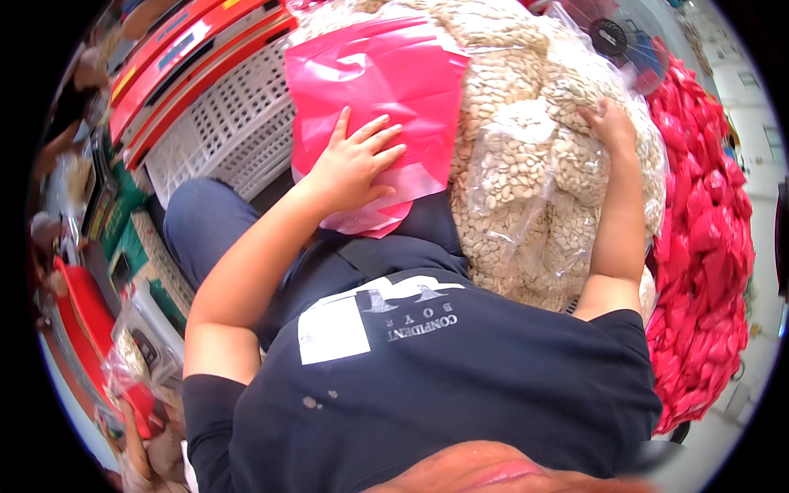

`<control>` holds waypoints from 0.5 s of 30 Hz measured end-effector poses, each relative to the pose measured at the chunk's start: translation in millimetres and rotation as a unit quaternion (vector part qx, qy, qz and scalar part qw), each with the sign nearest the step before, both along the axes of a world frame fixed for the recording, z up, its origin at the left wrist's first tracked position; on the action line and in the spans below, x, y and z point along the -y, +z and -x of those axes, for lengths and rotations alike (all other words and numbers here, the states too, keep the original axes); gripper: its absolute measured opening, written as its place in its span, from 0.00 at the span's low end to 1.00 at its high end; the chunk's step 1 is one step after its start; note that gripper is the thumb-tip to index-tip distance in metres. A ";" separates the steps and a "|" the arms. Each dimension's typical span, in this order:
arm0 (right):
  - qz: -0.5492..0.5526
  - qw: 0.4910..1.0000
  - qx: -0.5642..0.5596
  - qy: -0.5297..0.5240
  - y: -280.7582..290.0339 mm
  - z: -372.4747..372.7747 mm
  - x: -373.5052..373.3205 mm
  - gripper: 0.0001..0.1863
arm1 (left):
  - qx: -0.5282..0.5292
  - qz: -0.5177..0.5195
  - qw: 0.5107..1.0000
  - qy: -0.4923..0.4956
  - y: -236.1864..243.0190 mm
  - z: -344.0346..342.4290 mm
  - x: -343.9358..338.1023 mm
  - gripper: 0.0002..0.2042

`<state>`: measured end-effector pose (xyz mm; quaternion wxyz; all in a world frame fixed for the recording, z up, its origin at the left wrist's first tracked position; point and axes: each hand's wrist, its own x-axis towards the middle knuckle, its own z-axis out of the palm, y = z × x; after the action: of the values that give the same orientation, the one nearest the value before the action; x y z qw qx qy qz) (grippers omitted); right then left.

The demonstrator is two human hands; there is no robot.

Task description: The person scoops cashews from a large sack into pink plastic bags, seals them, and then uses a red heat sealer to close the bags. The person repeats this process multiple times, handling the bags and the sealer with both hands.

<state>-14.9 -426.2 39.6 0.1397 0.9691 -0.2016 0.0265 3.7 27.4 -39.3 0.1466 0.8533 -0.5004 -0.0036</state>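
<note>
Dark T-shirt (493, 386), printed in white, fills the foreground as a person sits among packing goods. At far left, blurred people (156, 456) sit near a red tray (86, 304). Beside the person's bent knee (209, 222) stand white perforated crates (238, 115), with red crates (193, 57) behind them. Pink plastic bags (378, 74) lie flat between the white crates and the seeds, their lower edge over the lap; the left hand (353, 171) presses on them, fingers spread apart. Clear bags (514, 156) of pale, flat seeds (485, 82) bulge at center right. The right hand (612, 127) touches them, fingers bent; whether it grips anything cannot be told. Filled red-pink bags (703, 222) heap along the right.
</note>
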 end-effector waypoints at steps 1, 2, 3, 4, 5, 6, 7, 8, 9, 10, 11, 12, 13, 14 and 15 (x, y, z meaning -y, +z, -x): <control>0.038 0.998 -0.040 -0.022 11.6 -1.4 -12.9 0.29 | -0.007 -0.002 1.000 -0.003 0.2 -0.6 -0.9 0.30; 0.028 0.999 -0.038 0.007 8.9 -9.5 -26.3 0.23 | -0.008 -0.019 1.000 0.008 1.2 0.0 -6.7 0.30; 0.061 0.996 -0.025 0.060 11.8 -6.3 -33.6 0.21 | -0.012 -0.021 1.000 0.006 -0.2 -1.8 -7.4 0.30; 0.093 0.989 -0.012 0.112 14.7 -0.4 -40.3 0.20 | 0.008 -0.023 1.000 0.006 -2.6 -3.1 -8.7 0.30; 0.054 0.989 0.023 0.134 23.1 9.3 -55.7 0.18 | 0.007 -0.013 1.000 0.007 -2.1 -2.7 -8.6 0.29; 0.024 0.988 0.053 0.143 44.1 26.1 -72.2 0.16 | 0.004 0.009 1.000 -0.004 1.2 -4.7 -4.4 0.29; -0.124 0.965 0.138 0.188 51.6 39.6 -79.6 0.11 | 0.004 0.020 1.000 -0.009 3.2 -7.1 -1.4 0.28; -0.260 0.925 0.195 0.195 43.2 40.1 -85.4 0.10 | 0.053 0.028 0.998 -0.003 3.0 -7.8 -0.2 0.24; -0.368 0.881 0.239 0.179 49.7 50.8 -94.2 0.08 | 0.063 0.012 0.998 -0.014 1.1 -9.3 9.0 0.22; -0.441 0.847 0.255 0.151 47.6 61.9 -100.2 0.08 | 0.074 -0.004 0.997 -0.025 -0.5 -11.1 19.5 0.19; -0.511 0.805 0.276 0.124 40.9 71.2 -103.8 0.08 | 0.091 -0.022 0.995 -0.036 0.1 -15.3 31.3 0.17; -0.581 0.753 0.292 0.102 38.3 72.9 -120.2 0.09 | 0.079 -0.017 0.994 -0.068 -2.2 -20.1 40.6 0.15; -0.657 0.674 0.326 0.084 31.7 79.8 -143.3 0.08 | 0.066 -0.011 0.993 -0.101 -7.2 -24.5 50.3 0.14; -0.677 0.642 0.348 0.091 24.2 84.4 -157.9 0.08 | 0.056 -0.016 0.991 -0.116 -12.8 -27.2 53.2 0.12; -0.693 0.609 0.375 0.091 21.6 92.6 -172.0 0.08 | 0.043 -0.008 0.988 -0.149 -18.2 -26.7 62.1 0.11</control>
<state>-107.5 -254.2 61.2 -0.6647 0.6951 -0.1057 0.2527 30.3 -34.6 -57.5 0.1160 0.7699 -0.6275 0.0072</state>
